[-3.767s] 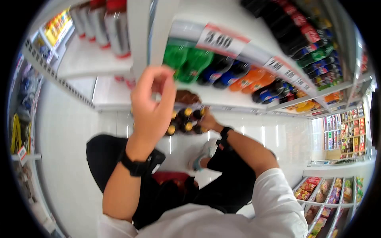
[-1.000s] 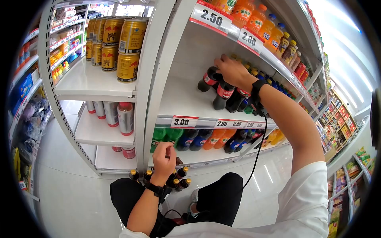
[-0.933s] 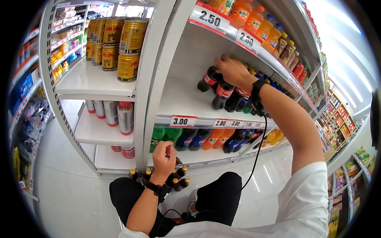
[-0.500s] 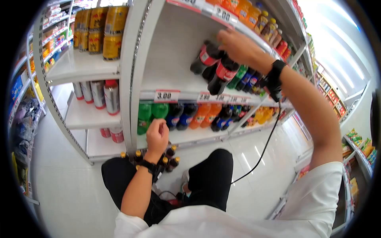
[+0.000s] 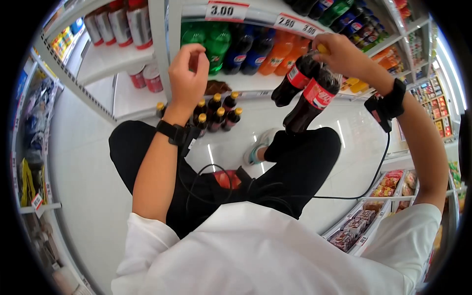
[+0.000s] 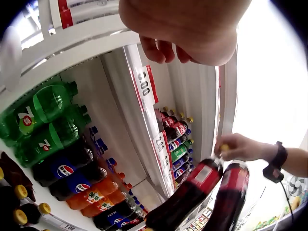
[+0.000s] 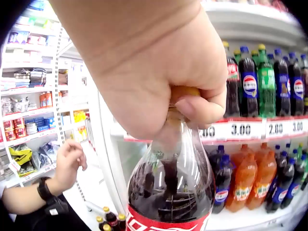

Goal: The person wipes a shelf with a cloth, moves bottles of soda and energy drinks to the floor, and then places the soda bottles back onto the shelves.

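Note:
My right hand (image 5: 344, 55) grips two cola bottles by their yellow-capped necks. Both bottles hang tilted in front of the shelves, one cola bottle (image 5: 318, 96) nearer to me and the other cola bottle (image 5: 294, 81) beside it, each with a red label. The right wrist view shows the fingers curled round a cap and neck above a cola bottle (image 7: 171, 192). My left hand (image 5: 189, 78) hovers before the green soda bottles (image 5: 216, 44), fingers loosely curled, holding nothing. Below it, several yellow-capped dark bottles (image 5: 216, 118) stand on the floor.
Large soda bottles (image 6: 62, 171) fill the low shelf, with a price rail (image 5: 226, 11) above them. More cola and green bottles (image 7: 267, 86) stand on the shelf over that. A white upright post (image 5: 174, 24) is near my left hand. A black cable (image 5: 383, 162) trails from the right wrist.
My right hand, at the floor bottles first, later at the upper shelf, has pulled two cola bottles off that shelf and brought them down toward me. The head view has tipped downward.

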`<action>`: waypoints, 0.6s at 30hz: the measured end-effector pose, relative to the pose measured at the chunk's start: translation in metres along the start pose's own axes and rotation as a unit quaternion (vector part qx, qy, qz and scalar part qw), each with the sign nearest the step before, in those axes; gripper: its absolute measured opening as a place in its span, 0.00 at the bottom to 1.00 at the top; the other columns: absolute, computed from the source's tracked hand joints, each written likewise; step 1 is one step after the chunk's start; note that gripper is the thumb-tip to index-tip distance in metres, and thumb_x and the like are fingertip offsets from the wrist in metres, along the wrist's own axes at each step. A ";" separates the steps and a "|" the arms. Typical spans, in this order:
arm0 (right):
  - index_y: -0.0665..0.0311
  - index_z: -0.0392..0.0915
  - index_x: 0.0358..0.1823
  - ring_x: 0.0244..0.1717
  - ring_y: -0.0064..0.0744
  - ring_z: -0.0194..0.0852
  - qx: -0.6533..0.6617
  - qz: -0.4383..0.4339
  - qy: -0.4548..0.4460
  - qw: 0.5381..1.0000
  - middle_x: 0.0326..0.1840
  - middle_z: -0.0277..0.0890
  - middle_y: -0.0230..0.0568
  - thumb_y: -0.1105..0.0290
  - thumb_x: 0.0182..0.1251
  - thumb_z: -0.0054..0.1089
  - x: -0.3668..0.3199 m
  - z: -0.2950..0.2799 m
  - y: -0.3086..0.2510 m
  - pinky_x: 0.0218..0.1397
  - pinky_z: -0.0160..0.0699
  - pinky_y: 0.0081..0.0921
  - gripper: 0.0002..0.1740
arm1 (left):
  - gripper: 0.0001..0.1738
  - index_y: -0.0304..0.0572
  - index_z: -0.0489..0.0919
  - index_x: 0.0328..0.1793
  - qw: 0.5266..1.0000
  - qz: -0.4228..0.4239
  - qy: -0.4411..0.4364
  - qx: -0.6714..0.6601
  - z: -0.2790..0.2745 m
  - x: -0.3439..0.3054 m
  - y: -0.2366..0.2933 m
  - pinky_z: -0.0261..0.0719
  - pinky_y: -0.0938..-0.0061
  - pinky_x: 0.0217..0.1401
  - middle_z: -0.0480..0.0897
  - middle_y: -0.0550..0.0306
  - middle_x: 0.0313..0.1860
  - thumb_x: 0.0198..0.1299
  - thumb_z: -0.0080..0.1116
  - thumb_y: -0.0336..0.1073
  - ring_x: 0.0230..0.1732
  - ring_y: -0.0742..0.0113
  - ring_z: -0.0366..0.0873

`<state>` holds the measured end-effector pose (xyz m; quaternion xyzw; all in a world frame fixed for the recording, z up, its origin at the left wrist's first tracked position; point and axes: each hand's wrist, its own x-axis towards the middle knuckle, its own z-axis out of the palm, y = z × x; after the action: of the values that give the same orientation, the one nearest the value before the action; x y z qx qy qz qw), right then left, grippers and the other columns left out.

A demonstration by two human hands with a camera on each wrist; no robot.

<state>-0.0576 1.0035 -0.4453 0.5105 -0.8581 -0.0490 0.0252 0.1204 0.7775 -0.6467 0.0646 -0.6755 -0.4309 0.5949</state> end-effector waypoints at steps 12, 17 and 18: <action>0.64 0.72 0.48 0.49 0.63 0.77 0.083 0.025 -0.110 0.990 0.48 0.74 0.58 0.70 0.60 0.68 0.036 0.276 0.036 0.52 0.77 0.47 0.18 | 0.05 0.38 0.79 0.44 0.999 -0.013 0.012 0.026 -0.043 -0.014 -0.010 0.74 0.80 0.34 0.81 0.61 0.31 0.62 0.58 0.24 0.29 0.77 0.75; 0.67 0.70 0.51 0.52 0.66 0.77 0.080 0.045 -0.149 0.985 0.53 0.73 0.63 0.68 0.63 0.65 0.067 0.351 0.042 0.54 0.78 0.51 0.19 | 0.04 0.37 0.78 0.42 0.997 -0.024 0.009 0.066 -0.044 -0.016 -0.021 0.73 0.81 0.32 0.80 0.61 0.30 0.62 0.58 0.23 0.27 0.77 0.74; 0.67 0.70 0.51 0.52 0.66 0.77 0.085 0.043 -0.149 0.984 0.53 0.73 0.63 0.68 0.63 0.65 0.072 0.362 0.043 0.54 0.78 0.51 0.19 | 0.04 0.36 0.78 0.42 0.997 -0.024 0.004 0.078 -0.044 -0.017 -0.023 0.73 0.81 0.31 0.80 0.61 0.29 0.62 0.58 0.23 0.26 0.77 0.73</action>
<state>-0.1627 0.9819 -0.8009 0.4608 -0.8743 -0.0497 -0.1443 0.1528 0.7509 -0.6782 0.1286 -0.7031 -0.3911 0.5799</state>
